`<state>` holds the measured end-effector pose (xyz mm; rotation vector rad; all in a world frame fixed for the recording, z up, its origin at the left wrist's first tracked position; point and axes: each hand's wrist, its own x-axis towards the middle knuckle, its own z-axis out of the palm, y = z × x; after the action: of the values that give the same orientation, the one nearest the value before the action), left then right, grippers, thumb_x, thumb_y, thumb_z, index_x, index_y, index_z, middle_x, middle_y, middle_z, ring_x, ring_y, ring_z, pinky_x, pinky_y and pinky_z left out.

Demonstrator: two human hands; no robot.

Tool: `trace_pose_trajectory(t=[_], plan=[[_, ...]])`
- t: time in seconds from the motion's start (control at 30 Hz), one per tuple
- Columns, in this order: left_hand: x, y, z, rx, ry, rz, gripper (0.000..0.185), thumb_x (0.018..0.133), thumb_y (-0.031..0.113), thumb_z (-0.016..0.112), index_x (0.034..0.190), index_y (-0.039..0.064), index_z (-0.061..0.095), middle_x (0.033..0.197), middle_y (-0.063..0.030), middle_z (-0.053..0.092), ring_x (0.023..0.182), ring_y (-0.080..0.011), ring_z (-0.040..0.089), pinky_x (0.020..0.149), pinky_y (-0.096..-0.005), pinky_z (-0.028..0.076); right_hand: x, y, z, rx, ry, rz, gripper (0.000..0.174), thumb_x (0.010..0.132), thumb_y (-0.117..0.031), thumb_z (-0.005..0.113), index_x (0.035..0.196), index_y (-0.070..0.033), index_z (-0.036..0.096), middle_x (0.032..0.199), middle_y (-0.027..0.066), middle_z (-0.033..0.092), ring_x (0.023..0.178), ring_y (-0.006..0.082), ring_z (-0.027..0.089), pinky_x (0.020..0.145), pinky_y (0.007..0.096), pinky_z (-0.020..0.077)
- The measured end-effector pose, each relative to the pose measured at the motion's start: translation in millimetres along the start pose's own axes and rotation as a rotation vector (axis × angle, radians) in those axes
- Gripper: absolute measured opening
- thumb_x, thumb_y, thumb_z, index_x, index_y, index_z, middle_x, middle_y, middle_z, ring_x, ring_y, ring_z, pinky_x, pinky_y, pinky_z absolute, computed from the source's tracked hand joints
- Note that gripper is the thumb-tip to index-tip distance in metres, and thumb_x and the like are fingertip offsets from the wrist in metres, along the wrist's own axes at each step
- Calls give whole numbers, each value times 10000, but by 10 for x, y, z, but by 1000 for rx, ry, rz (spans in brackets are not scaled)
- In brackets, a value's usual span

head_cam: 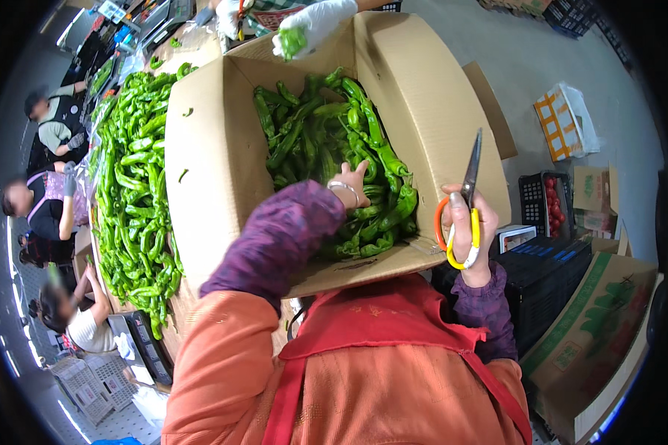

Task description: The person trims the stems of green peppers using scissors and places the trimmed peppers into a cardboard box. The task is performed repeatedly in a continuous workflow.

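An open cardboard box [440,100] with its flaps folded out stands before me. Long green peppers [306,136] lie loose inside it. My left hand [353,186], with a bracelet at the wrist, reaches down into the box, fingers spread over the peppers. No pepper shows in its grip. Over the box's right flap, my right hand [470,228] holds a pair of scissors [471,167] with orange and yellow handles, blades pointing up. At the far side of the box, a co-worker's white-gloved hand [320,25] grips some green peppers [293,43].
Left of the box, a long heap of green peppers [139,194] covers part of a wooden table [186,322]. Several people stand along its far side. To my right are a black crate of red produce [534,200], black crates [540,278] and a printed carton [590,334].
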<state>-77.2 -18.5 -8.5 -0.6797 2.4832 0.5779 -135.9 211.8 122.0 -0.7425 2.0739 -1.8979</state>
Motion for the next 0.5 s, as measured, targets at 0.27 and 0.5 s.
trace_pose_trajectory(t=[0.27,0.5], plan=[[161,-65,659,-405,299,-198,775,663,174,754,1341,176,380,1206,-264,462,1014,-459,572,866,-471,504,11,-12,-20,65,-19,-58,139,918,-120,607,988,-3,636,648,-44,494,559,32,438,500,208,349],[245,-179,741,-316,341,34,724,649,144,752,1302,122,441,1103,-254,522,989,-423,579,865,-434,504,22,-31,-30,83,-28,18,193,916,-166,594,989,2,654,649,-18,532,544,41,473,493,209,375]])
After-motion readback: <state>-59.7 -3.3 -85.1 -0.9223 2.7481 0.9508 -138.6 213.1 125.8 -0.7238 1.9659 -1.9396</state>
